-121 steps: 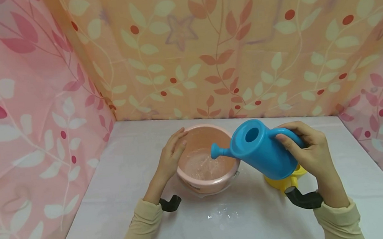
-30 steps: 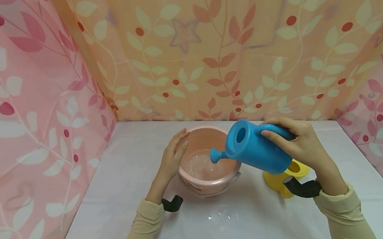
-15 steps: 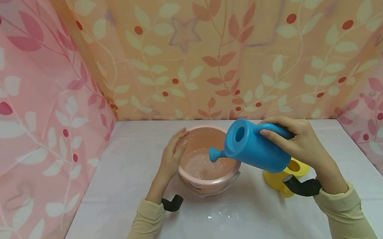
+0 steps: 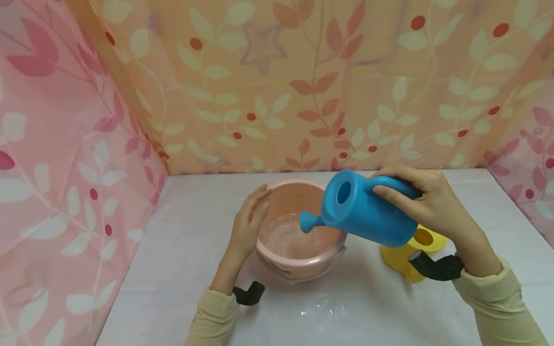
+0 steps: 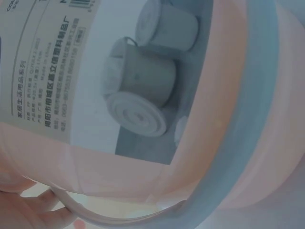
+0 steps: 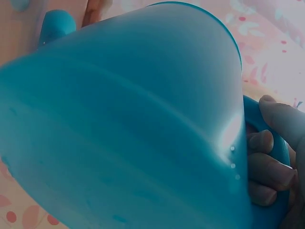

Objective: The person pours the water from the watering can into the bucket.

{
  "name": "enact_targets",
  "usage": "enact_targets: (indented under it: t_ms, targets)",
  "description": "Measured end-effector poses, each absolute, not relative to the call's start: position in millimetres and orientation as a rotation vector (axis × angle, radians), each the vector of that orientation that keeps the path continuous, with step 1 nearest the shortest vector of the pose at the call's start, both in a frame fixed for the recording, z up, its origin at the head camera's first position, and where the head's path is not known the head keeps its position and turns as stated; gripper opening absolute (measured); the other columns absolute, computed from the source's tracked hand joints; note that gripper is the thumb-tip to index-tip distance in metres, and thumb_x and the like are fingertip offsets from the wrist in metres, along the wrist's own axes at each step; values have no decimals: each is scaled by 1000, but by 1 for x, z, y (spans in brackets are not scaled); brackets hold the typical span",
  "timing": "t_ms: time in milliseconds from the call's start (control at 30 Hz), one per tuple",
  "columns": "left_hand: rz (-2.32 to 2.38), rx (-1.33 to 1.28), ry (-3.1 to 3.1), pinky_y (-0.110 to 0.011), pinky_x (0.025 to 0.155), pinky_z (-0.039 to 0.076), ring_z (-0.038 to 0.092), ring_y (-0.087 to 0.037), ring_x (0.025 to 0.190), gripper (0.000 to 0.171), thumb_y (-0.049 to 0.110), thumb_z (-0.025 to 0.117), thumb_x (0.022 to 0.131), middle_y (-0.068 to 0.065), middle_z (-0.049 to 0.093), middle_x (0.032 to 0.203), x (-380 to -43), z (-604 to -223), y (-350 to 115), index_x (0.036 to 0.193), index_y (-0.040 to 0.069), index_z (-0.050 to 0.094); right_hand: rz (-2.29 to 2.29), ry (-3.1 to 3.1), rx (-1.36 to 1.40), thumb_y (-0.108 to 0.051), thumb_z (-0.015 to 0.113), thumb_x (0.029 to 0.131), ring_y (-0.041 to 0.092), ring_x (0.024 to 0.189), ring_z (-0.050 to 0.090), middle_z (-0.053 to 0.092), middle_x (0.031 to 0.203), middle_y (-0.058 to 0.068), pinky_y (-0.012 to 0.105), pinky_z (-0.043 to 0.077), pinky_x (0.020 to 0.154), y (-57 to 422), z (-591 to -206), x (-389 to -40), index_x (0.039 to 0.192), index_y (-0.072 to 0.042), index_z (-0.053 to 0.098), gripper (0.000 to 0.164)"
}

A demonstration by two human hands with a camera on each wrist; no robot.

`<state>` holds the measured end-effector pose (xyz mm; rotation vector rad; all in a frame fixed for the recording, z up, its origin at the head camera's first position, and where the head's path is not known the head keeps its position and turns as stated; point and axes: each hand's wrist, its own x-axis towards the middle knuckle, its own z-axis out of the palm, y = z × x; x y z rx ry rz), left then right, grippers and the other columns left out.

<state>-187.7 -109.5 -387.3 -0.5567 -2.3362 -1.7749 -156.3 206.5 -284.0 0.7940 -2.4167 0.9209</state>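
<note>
A pale pink bucket (image 4: 303, 262) holds shallow, rippling water (image 4: 290, 238). My left hand (image 4: 248, 226) grips its left rim, thumb over the edge and fingers along the outside. The left wrist view shows the bucket's printed label (image 5: 95, 71) and wire handle (image 5: 119, 222). My right hand (image 4: 432, 197) grips the handle of a blue watering can (image 4: 373, 211), fingers wrapped round it in the right wrist view. The can is tilted left, its spout (image 4: 310, 221) over the water. A yellow plastic vessel (image 4: 431, 241) with a round opening stands below it, partly hidden by the can.
Small water drops (image 4: 320, 308) lie on the white tabletop (image 4: 283, 339) in front of the bucket. A floral curtain (image 4: 230, 99) rises at the back edge, with pink floral cloth (image 4: 48, 189) on the left and right sides.
Over these seconds the watering can has moved left and slightly up, uncovering more of the yellow vessel. The water's ripples vary. My left hand keeps its place on the bucket.
</note>
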Motion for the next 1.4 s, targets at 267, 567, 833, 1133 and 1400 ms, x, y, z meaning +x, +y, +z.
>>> enact_targets:
  t_ms: [267, 567, 833, 1133, 1400]
  targets:
    - [-1777, -557, -2338, -55, 109, 22, 26, -32, 137, 38, 15, 41, 99, -18, 33, 146, -188, -387, -111, 132, -3, 46, 872, -2433, 862, -1, 75, 74, 20, 89, 66, 69, 99, 1, 36, 53, 80, 203, -279, -159, 109, -12, 66, 38]
    - [-1784, -559, -2329, -57, 108, 22, 26, -31, 138, 38, 16, 42, 99, -18, 34, 146, -189, -388, -110, 132, -3, 46, 845, -2444, 913, -2, 75, 75, 18, 89, 66, 69, 98, 0, 36, 54, 77, 202, -278, -162, 108, -12, 66, 35]
    - [-1780, -552, -2340, -58, 108, 21, 26, -30, 138, 38, 17, 42, 99, -17, 33, 147, -188, -389, -111, 132, -1, 46, 861, -2460, 943, -3, 74, 76, 21, 89, 67, 69, 98, 2, 43, 54, 75, 201, -277, -163, 107, -11, 66, 34]
    - [-1778, -560, -2327, -58, 108, 21, 26, -32, 138, 38, 15, 42, 99, -19, 34, 146, -187, -388, -111, 131, -3, 46, 875, -2475, 947, -3, 73, 76, 24, 90, 67, 69, 99, 4, 45, 54, 75, 199, -276, -162, 108, -10, 66, 33]
    - [-1779, -565, -2326, -57, 108, 21, 27, -32, 137, 38, 15, 42, 99, -18, 33, 146, -187, -389, -111, 132, -3, 46, 887, -2472, 971, -2, 74, 75, 24, 89, 67, 69, 99, 3, 45, 54, 75, 196, -275, -161, 108, -11, 66, 36]
